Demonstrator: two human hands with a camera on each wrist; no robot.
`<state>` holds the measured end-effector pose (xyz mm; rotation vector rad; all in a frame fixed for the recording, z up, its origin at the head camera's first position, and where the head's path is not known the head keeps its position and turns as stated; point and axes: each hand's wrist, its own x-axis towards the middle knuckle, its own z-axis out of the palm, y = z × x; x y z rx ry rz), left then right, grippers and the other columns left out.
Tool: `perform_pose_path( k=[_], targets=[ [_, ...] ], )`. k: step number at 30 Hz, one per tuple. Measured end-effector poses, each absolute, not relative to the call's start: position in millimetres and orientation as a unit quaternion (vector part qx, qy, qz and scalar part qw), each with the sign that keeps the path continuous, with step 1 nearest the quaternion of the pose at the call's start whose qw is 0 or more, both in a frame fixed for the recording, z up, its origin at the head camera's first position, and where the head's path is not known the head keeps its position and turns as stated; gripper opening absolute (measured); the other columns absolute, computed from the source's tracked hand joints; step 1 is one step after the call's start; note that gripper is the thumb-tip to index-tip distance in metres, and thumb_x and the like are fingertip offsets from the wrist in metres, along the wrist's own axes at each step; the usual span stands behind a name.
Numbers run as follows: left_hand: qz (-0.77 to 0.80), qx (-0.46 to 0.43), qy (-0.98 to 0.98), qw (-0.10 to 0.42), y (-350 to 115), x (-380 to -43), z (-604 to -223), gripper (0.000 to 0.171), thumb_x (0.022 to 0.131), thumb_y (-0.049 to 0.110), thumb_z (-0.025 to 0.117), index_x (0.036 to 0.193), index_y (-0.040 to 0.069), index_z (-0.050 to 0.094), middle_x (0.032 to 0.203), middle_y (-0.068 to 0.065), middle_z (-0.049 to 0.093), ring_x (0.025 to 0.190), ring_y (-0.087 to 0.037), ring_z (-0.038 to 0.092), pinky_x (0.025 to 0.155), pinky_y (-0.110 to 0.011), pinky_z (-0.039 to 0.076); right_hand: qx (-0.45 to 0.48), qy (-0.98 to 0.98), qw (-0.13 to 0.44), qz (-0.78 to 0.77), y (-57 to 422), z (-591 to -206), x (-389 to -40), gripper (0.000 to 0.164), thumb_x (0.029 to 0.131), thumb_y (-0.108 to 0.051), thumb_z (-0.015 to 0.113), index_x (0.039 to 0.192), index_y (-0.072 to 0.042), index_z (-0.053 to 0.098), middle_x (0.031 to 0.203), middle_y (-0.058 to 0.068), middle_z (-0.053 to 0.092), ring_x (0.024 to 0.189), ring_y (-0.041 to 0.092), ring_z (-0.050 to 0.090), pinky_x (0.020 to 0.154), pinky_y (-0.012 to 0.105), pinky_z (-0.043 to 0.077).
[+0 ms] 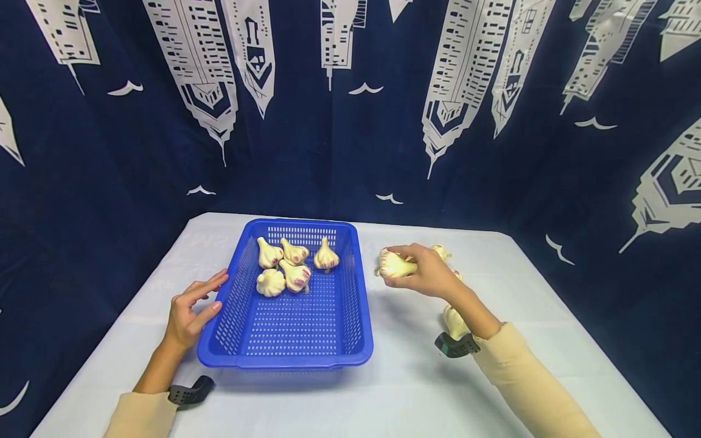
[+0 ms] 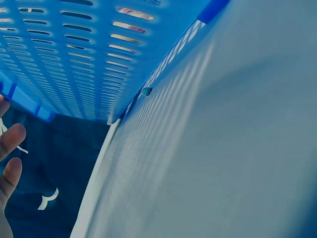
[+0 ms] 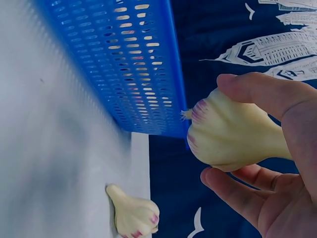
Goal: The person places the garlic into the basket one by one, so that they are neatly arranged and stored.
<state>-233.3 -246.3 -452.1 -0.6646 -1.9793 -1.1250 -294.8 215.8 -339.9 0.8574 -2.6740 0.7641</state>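
Observation:
My right hand (image 1: 424, 271) grips a garlic bulb (image 1: 395, 265) between thumb and fingers, above the table just right of the blue basket (image 1: 364, 328). The right wrist view shows this garlic bulb (image 3: 233, 131) with purple streaks and its root end toward the basket wall (image 3: 124, 59). My left hand (image 1: 188, 310) touches the basket's left rim with its fingers extended. In the left wrist view, fingertips (image 2: 14, 136) show beside the basket. Several garlic bulbs (image 1: 296, 275) lie together in the far half of the basket.
More garlic lies on the white-covered table (image 1: 405, 365) at the right: a bulb (image 1: 454, 321) by my right wrist and another (image 1: 440, 251) behind the hand, partly hidden. A dark blue curtain (image 1: 328, 152) with white buildings hangs behind the table.

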Motion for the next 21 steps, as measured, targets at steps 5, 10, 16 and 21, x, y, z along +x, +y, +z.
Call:
perform_pose_path(
  k=[5,10,16,21],
  targets=[
    [-0.441,-0.26,-0.773,0.375,-247,-233,-452,0.049,0.074,0.002,0.057,0.12,-0.009,0.066,0.131,-0.004,0.063,0.092,0.0,0.056,0.074,-0.022,0.039,0.281,-0.916,0.107,0.265,211,-337,-294,0.065,0.071,-0.031,0.086,0.129,-0.009,0.066,0.105,0.011,0.065,0.095,0.026,0.06,0.073,0.034,0.051],
    [-0.44,-0.26,-0.774,0.375,-247,-233,-452,0.049,0.073,0.003,0.058,0.12,-0.008,0.066,0.131,-0.005,0.063,0.093,0.0,0.056,0.075,-0.021,0.039,0.282,-0.91,0.099,0.288,209,-335,-294,0.066,0.072,-0.026,0.085,0.13,-0.003,0.062,0.108,0.015,0.064,0.09,0.026,0.06,0.069,0.031,0.055],
    [-0.443,-0.261,-0.771,0.375,-246,-233,-450,0.049,0.073,0.003,0.058,0.12,-0.007,0.067,0.13,-0.008,0.064,0.093,0.0,0.056,0.075,-0.021,0.039,0.277,-0.907,0.108,0.299,203,-330,-295,0.067,0.072,-0.026,0.086,0.129,-0.002,0.059,0.11,0.016,0.064,0.083,0.023,0.063,0.067,0.031,0.055],
    [-0.446,-0.262,-0.77,0.374,-246,-233,-450,0.049,0.073,0.003,0.058,0.12,-0.008,0.066,0.13,-0.01,0.064,0.092,0.0,0.056,0.075,-0.02,0.039,0.274,-0.903,0.108,0.311,197,-330,-297,0.065,0.073,-0.027,0.085,0.128,-0.003,0.06,0.112,0.014,0.066,0.087,0.025,0.065,0.068,0.031,0.055]
  ],
)
